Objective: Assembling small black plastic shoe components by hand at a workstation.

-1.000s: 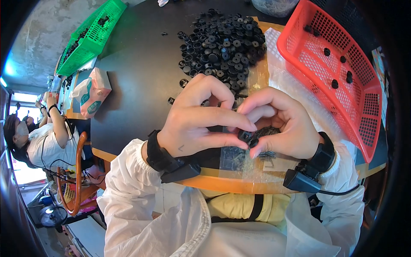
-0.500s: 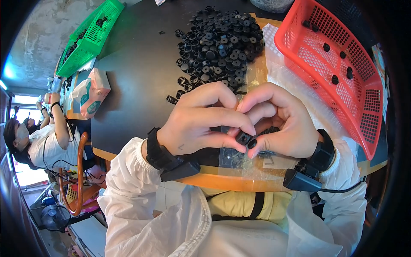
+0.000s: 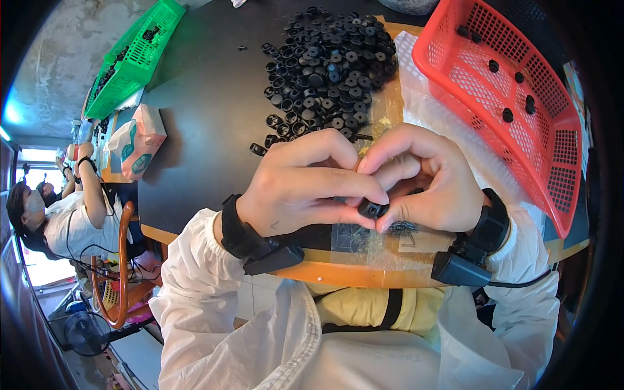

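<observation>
Both hands meet over the near edge of the table. A small black plastic part (image 3: 372, 209), with a square opening facing me, is pinched between them. My left hand (image 3: 309, 182) grips it with thumb and index finger from the left. The thumb of my right hand (image 3: 435, 185) presses at its right side, and the right fingers curl behind, partly hidden. Just beyond the hands lies a large pile of round black plastic caps (image 3: 335, 68). Small dark pins (image 3: 403, 227) lie under the right hand, partly covered.
A red plastic basket (image 3: 448, 97) with several black parts inside stands at the right. At the far left are a green basket (image 3: 140, 58) and a tissue pack (image 3: 140, 143). A co-worker (image 3: 71, 214) sits to the left, by an orange-brown chair (image 3: 127, 260). Clear plastic sheet (image 3: 354, 244) covers the table's near edge.
A small round black piece seen apart beside the part, at my right thumb, no longer shows separately. My fingers have closed in slightly around the part.
</observation>
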`<control>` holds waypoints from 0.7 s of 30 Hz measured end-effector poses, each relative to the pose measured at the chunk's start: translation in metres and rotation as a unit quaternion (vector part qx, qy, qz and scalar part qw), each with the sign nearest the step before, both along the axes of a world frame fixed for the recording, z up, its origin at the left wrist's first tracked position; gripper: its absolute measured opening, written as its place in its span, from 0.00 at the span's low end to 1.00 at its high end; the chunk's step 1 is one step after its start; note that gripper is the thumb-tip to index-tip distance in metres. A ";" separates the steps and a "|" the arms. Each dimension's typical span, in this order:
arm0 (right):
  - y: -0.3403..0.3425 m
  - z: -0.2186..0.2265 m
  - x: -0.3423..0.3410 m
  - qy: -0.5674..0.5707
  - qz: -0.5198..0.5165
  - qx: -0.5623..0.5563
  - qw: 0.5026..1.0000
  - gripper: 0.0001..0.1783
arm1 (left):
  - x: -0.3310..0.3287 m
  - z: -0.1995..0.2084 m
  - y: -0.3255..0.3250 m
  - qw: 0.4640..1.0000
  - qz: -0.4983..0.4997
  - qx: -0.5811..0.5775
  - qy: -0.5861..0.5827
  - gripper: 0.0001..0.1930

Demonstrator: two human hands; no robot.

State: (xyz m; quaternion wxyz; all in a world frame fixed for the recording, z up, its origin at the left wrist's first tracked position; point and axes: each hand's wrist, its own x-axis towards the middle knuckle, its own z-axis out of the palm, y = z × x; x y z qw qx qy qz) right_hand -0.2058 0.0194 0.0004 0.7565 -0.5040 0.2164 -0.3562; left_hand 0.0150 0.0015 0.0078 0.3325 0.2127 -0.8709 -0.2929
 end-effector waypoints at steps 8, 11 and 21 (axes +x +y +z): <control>0.001 0.004 0.003 0.041 -0.043 -0.016 0.998 0.25 | 0.001 -0.004 -0.005 0.995 0.000 -0.096 -0.009 0.17; 0.000 0.003 0.002 0.040 -0.019 -0.003 0.999 0.24 | 0.002 -0.002 -0.006 0.993 -0.004 -0.113 -0.021 0.19; 0.000 0.004 0.003 0.046 -0.027 -0.013 0.998 0.20 | -0.004 -0.010 0.001 0.987 0.041 -0.155 0.026 0.20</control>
